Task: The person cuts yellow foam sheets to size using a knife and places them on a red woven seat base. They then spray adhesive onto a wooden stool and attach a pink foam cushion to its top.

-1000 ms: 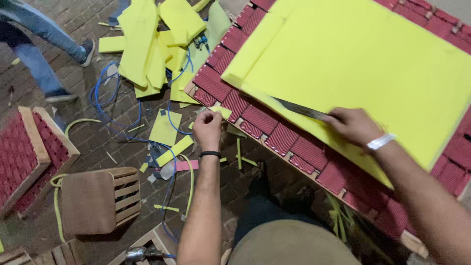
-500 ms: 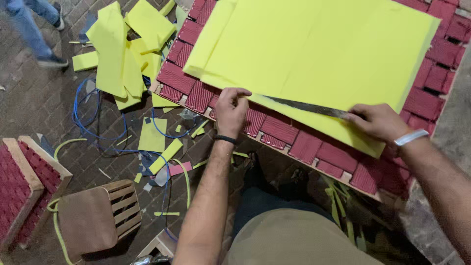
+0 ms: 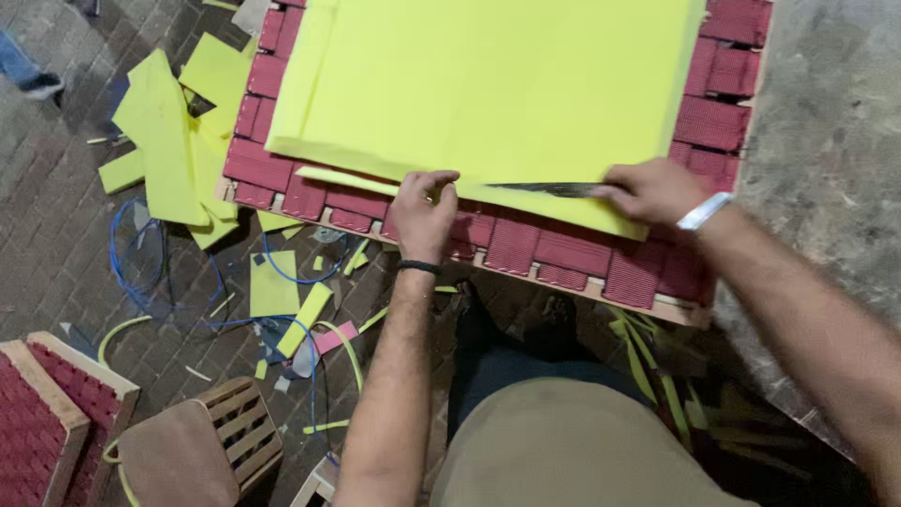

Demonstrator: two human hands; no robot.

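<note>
Foam sheet [image 3: 488,84], bright yellow, lies flat on a red woven frame [image 3: 563,249], covering most of it and leaving a band of webbing bare along the near and right edges. The right hand [image 3: 652,191] is clamped on the handle of a long dark knife [image 3: 549,189], whose blade lies along the sheet's near edge. The left hand [image 3: 424,208] pinches a thin yellow strip [image 3: 352,178] at that same edge, fingers closed on it just left of the blade tip. Compared with half a second ago, the left hand sits a little further onto the foam and the two hands are closer together; a second ago it was off the sheet altogether, down by the frame's rim. The blade has swung to lie nearly level along the edge, so the cut seems to be running leftward and the strip parting from the sheet. Beyond the frame, foam offcuts [image 3: 174,141] are heaped on the brick floor [image 3: 56,216], with a blue cord [image 3: 141,272] looping among scraps, and a wooden stool [image 3: 202,451] near another frame [image 3: 42,432].
</note>
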